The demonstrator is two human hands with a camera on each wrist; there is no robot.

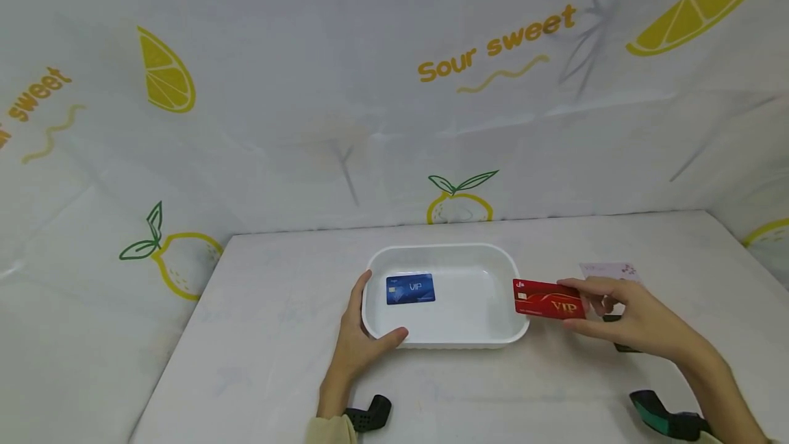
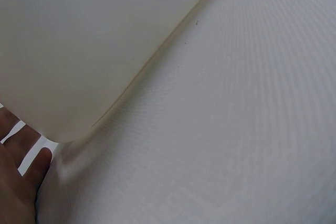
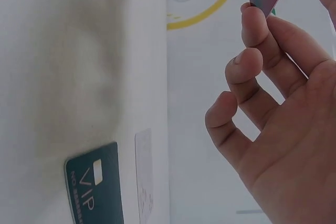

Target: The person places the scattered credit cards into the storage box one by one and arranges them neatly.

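A white plastic tray (image 1: 459, 324) sits on the table, with a blue VIP card (image 1: 410, 289) flat inside it, left of the middle. My left hand (image 1: 357, 338) rests at the tray's front left corner, index finger along the left rim and thumb at the front rim. From the left wrist, its fingers (image 2: 38, 167) lie fairly straight against the tray's outer wall (image 2: 100, 45). My right hand (image 1: 635, 314) pinches a red VIP card (image 1: 548, 299) by its right end, the card's left end overlapping the tray's right rim in the head view.
Under and behind the right hand lie a dark green VIP card (image 3: 97, 187) and a pale pink card with a flower print (image 1: 610, 270). A white lemon-print cloth (image 1: 296, 122) hangs behind the table (image 1: 265, 334).
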